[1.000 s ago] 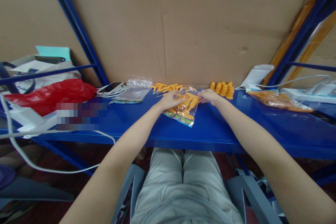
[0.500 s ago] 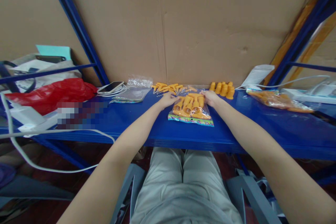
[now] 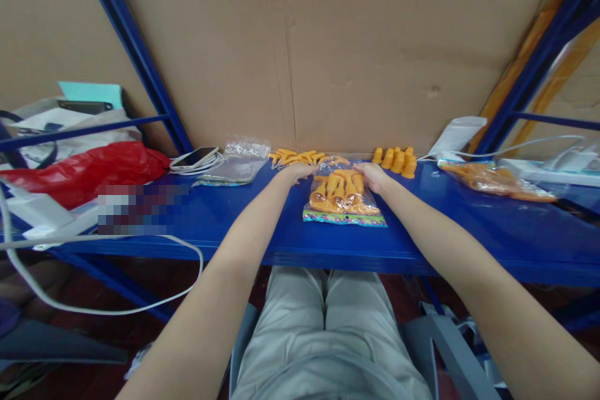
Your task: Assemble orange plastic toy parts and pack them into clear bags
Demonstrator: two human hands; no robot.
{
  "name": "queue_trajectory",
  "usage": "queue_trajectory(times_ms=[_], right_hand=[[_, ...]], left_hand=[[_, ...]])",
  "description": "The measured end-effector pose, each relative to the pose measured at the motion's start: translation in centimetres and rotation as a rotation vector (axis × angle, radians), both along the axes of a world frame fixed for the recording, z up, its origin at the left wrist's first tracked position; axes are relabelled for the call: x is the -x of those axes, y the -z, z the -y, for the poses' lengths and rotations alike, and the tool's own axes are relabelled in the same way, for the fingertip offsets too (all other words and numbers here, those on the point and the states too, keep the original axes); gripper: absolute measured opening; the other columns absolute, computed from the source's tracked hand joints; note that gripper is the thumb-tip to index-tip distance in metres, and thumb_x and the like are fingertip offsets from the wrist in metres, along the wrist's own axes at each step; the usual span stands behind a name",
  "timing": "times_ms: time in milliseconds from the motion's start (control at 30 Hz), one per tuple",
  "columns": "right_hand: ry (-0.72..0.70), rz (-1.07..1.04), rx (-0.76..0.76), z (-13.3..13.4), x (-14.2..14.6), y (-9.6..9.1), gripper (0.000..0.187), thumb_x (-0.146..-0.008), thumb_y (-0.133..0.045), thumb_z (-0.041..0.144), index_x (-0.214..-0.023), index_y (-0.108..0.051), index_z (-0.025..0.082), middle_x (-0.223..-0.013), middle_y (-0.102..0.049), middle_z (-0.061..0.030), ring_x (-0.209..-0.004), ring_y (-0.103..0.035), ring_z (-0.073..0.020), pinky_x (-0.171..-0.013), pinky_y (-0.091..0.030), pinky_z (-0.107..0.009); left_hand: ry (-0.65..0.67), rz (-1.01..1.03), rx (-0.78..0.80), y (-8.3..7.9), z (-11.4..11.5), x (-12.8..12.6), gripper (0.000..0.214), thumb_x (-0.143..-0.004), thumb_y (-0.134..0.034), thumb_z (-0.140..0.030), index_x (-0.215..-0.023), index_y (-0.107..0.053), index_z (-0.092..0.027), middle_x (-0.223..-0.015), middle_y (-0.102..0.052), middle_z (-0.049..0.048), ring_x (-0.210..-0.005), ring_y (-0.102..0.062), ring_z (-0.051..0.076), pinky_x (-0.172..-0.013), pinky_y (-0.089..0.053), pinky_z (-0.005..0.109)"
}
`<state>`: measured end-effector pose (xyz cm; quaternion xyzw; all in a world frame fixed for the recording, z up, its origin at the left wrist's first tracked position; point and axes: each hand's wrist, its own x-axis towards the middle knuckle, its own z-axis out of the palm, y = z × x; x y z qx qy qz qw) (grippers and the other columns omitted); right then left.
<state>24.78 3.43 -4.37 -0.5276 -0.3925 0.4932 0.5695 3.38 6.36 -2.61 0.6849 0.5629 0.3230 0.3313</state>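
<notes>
A clear plastic bag (image 3: 344, 220) with a colourful printed strip at its near edge lies flat on the blue table. Orange plastic pieces (image 3: 344, 190), some with T-shaped tops, show through it. My right hand (image 3: 371, 176) is closed on the bag's far right edge. At the far left corner is my left hand (image 3: 301, 172), fingers stretched out and thumb apart, close to the bag; whether it touches the film is hard to see. Just behind it lies a pile of orange T-shaped handles with metal spirals (image 3: 293, 156). Several orange cup-shaped pieces (image 3: 398, 159) stand beyond my right hand.
Left of the pile are flat clear bags (image 3: 239, 165) and a phone (image 3: 199, 157) on a coiled white cable. A red plastic bag (image 3: 103, 165) lies farther left. Another filled bag (image 3: 497, 180) and a white power strip (image 3: 553, 172) are at right. Cardboard (image 3: 356, 56) backs the table.
My left hand has shifted a little away from the bag, toward the pile. The bag lies flatter, and its far end shows more. My right hand stays at its edge.
</notes>
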Motion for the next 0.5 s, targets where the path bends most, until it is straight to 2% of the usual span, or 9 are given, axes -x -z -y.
queue_trajectory(times_ms=[67,167,300,500], right_hand=[[-0.042,-0.038,-0.004,0.2,0.0,-0.1,0.017,-0.085,-0.058,0.007,-0.071,-0.06,0.016,-0.06,-0.064,-0.0003,-0.056,-0.061,-0.0134,-0.064,-0.055,-0.027],[-0.065,-0.044,-0.032,0.5,0.2,-0.2,0.016,-0.081,-0.06,0.003,-0.071,-0.061,0.016,-0.061,-0.066,-0.0013,-0.06,-0.065,-0.0146,-0.069,-0.057,-0.029],[-0.072,-0.035,-0.055,0.5,0.5,-0.1,0.02,-0.08,-0.057,0.0,-0.069,-0.06,0.016,-0.063,-0.068,-0.0017,-0.061,-0.066,-0.0148,-0.072,-0.057,-0.029],[-0.061,-0.02,-0.057,0.2,0.3,0.1,0.024,-0.08,-0.054,-0.003,-0.067,-0.058,0.016,-0.057,-0.063,0.0003,-0.057,-0.064,-0.013,-0.07,-0.057,-0.026]], left_hand=[[-0.071,0.011,0.029,0.5,0.2,-0.7,0.014,-0.073,-0.072,-0.03,-0.071,-0.066,-0.017,-0.084,-0.072,0.0073,-0.09,-0.065,0.023,-0.078,-0.048,0.032],[-0.14,0.085,-0.065,1.3,0.6,-1.1,0.017,-0.07,-0.07,-0.016,-0.055,-0.06,-0.016,-0.063,-0.064,0.0035,-0.08,-0.065,0.021,-0.073,-0.049,0.028],[-0.125,0.223,-0.097,1.9,0.5,-0.7,0.021,-0.062,-0.065,-0.002,-0.051,-0.055,-0.017,-0.051,-0.055,-0.0017,-0.067,-0.062,0.016,-0.07,-0.049,0.026],[-0.08,0.428,0.023,1.7,0.1,-0.2,0.022,-0.063,-0.06,0.001,-0.054,-0.049,-0.016,-0.052,-0.056,-0.0023,-0.058,-0.062,0.013,-0.072,-0.052,0.029]])
